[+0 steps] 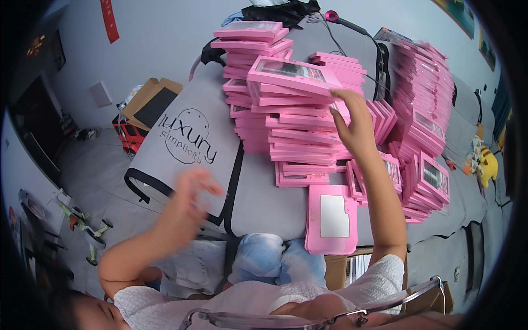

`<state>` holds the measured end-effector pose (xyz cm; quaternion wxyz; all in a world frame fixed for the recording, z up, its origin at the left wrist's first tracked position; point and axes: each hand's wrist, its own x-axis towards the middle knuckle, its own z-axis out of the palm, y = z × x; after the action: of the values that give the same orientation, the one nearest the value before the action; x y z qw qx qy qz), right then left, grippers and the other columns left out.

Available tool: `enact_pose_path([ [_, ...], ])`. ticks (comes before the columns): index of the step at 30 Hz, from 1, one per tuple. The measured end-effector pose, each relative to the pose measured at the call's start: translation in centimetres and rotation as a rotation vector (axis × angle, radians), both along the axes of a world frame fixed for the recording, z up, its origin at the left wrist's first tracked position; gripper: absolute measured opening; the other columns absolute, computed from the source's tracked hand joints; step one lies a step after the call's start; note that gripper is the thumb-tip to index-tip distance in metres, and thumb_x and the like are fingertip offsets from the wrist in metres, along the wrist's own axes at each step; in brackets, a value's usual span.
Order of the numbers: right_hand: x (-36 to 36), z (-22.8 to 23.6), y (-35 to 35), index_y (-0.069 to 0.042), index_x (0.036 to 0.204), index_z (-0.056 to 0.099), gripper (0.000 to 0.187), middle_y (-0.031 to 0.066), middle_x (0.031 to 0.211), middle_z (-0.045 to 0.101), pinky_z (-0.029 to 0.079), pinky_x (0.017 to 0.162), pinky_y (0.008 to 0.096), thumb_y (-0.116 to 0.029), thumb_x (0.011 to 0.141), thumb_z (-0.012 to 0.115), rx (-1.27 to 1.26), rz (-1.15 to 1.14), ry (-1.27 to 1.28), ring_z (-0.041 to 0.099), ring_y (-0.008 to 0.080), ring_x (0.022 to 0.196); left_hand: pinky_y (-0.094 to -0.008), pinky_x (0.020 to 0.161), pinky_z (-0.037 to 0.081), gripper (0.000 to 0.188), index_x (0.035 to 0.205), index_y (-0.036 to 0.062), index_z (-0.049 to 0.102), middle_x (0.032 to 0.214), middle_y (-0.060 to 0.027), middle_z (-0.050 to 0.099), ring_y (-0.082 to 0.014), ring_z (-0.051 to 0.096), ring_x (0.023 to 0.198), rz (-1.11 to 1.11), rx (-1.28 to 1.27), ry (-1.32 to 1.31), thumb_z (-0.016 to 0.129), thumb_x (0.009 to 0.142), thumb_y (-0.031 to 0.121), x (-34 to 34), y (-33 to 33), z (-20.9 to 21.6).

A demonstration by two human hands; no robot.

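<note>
Flat pink boxes with clear windows stand in tall, uneven stacks (302, 137) on a grey-covered seat. My right hand (355, 124) is at the right end of the topmost box of the front stack, a pink windowed box (291, 70). Its thumb is below the box corner and its fingers lie above, so it seems to grip that end. My left hand (195, 195) is raised over the grey cover, apart from the boxes, its fingers smeared by motion. Close to my knees lies a small pile of pink pieces (311, 220) with a pale rectangle on top.
More pink boxes in clear wrap (421, 93) are piled at the right, beside loose leaning ones (432, 176). A hair dryer (344, 22) lies at the back. An open brown carton (151, 102) stands left, and a yellow plush toy (487, 165) sits far right.
</note>
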<state>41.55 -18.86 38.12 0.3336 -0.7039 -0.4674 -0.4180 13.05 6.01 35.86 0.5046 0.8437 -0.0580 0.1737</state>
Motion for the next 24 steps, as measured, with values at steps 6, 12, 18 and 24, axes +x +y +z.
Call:
enact_pose_path([
  [6, 3.8, 1.1, 2.4, -0.004, 0.126, 0.047, 0.059, 0.0131, 0.126, 0.054, 0.036, 0.104, 0.0429, -0.013, 0.073, 0.073, -0.172, -0.210, -0.125, 0.049, 0.0311, 0.119, -0.0321, 0.086, 0.044, 0.043, 0.131, 0.0007, 0.033, 0.110, -0.0129, 0.061, -0.0185, 0.057, 0.093, -0.347, 0.030, 0.042, 0.038, 0.100, 0.030, 0.5, -2.7, -1.3],
  [12, 4.5, 1.6, 3.2, -0.003, 0.117, 0.054, 0.037, 0.0116, 0.112, 0.063, 0.037, 0.103, 0.0452, -0.007, 0.080, 0.058, -0.339, -0.283, -0.245, 0.058, 0.0269, 0.108, -0.0320, 0.080, 0.047, 0.049, 0.122, 0.0010, 0.043, 0.099, -0.0175, 0.062, -0.0241, 0.062, 0.090, -0.326, -0.435, -0.019, 0.023, 0.102, 0.041, 7.4, -2.9, -3.1],
  [18, 2.4, 0.8, 1.8, -0.002, 0.113, 0.055, 0.034, 0.0113, 0.109, 0.063, 0.040, 0.101, 0.0459, -0.003, 0.079, 0.053, -0.234, -0.291, -0.407, 0.060, 0.0263, 0.104, -0.0346, 0.083, 0.047, 0.057, 0.123, -0.0030, 0.042, 0.103, -0.0192, 0.060, -0.0274, 0.061, 0.096, -0.300, -0.774, 0.073, 0.020, 0.102, 0.045, 11.0, -1.7, -4.9],
  [24, -3.3, 1.2, -1.1, -0.007, 0.098, 0.063, 0.019, 0.0059, 0.101, 0.068, 0.039, 0.102, 0.0454, -0.004, 0.080, 0.057, -0.046, -0.235, -0.585, 0.064, 0.0219, 0.097, -0.0404, 0.096, 0.044, 0.073, 0.131, -0.0050, 0.039, 0.118, -0.0234, 0.055, -0.0330, 0.056, 0.110, -0.382, -1.257, 0.123, 0.023, 0.097, 0.057, 12.3, -0.7, -6.8],
])
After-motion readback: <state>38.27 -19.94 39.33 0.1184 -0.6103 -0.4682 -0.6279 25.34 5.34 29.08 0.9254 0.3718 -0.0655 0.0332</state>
